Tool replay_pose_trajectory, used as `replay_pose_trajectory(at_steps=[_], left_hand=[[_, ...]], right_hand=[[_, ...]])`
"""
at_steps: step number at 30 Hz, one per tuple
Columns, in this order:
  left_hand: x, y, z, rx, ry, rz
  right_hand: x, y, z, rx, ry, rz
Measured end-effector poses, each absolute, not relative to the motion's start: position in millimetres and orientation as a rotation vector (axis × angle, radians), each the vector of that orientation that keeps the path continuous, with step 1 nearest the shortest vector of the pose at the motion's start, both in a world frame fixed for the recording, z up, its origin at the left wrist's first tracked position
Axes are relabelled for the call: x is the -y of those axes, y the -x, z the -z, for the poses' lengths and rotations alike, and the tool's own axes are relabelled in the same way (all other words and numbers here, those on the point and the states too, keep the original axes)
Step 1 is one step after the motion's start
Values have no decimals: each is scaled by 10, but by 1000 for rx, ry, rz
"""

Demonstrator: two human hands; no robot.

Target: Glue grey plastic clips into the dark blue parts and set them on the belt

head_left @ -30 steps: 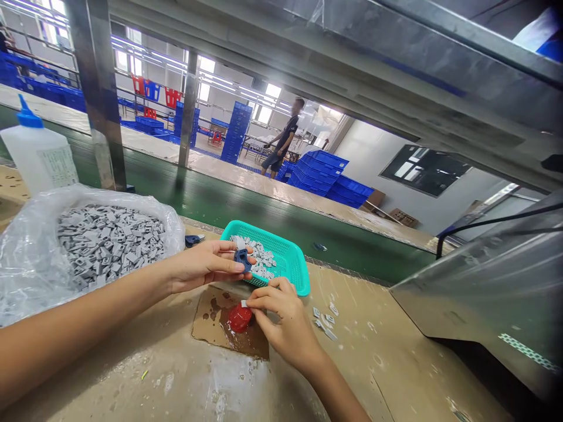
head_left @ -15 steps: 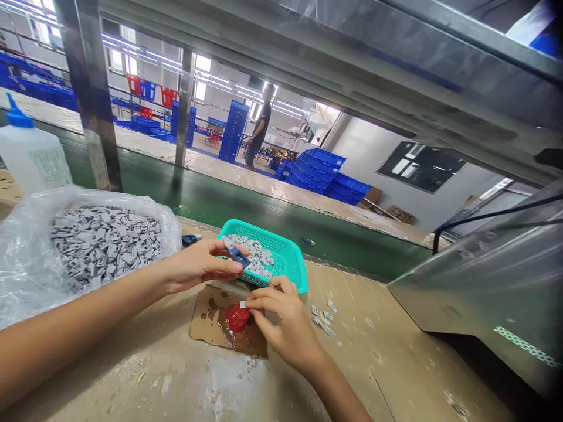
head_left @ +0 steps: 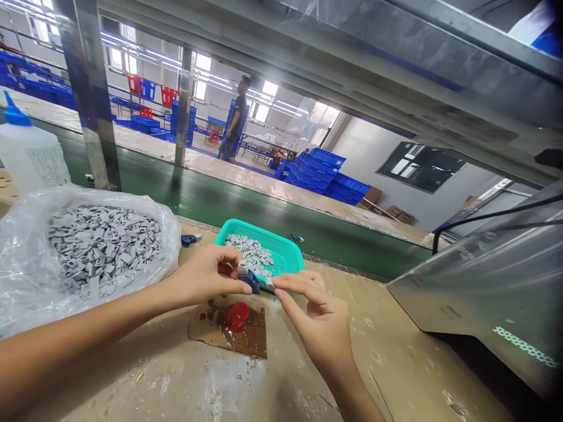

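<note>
My left hand [head_left: 215,272] is closed on a dark blue plastic part [head_left: 250,281] with a light grey end, held over the near rim of the turquoise basket [head_left: 288,252]. Between thumb and forefinger, my right hand [head_left: 314,310] pinches a small grey plastic piece [head_left: 270,283], close beside the blue part. Whether the two touch, I cannot tell. Below the hands, a wet red round cap-like object [head_left: 238,317] stands on a stained piece of cardboard [head_left: 206,335]. Grey pieces [head_left: 250,252] lie in the basket's left side.
At left, a clear plastic bag [head_left: 21,252] holds many grey pieces [head_left: 105,240]; behind it stands a white bottle [head_left: 35,155] with a blue nozzle. Another dark blue part [head_left: 190,239] lies beside the bag. One more [head_left: 297,238] is on the green conveyor belt [head_left: 229,199]. A person [head_left: 235,120] walks beyond.
My right hand has moved from the red object up and right with the grey piece. My left hand has brought the blue part down and right toward it. The belt's blue part has shifted left.
</note>
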State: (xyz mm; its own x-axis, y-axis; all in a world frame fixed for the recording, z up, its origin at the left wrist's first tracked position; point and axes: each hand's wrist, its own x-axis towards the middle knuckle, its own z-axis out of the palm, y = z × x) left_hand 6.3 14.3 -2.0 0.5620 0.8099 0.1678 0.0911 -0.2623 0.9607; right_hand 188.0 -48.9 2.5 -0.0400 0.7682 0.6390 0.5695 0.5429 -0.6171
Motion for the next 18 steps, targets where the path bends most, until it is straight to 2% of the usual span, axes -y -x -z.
replay_pose_trajectory(at_steps=[6, 14, 18], left_hand=[[-21, -111, 16, -751, -1738, -839], [105, -164, -18, -761, -1727, -909], [152, -163, -29, -801, -1825, -934]], right_hand=[[549, -1790, -19, 1821, 1094, -124], [634, -1710, -93, 1854, 1050, 367], [651, -1701, -103, 1847, 1096, 339]])
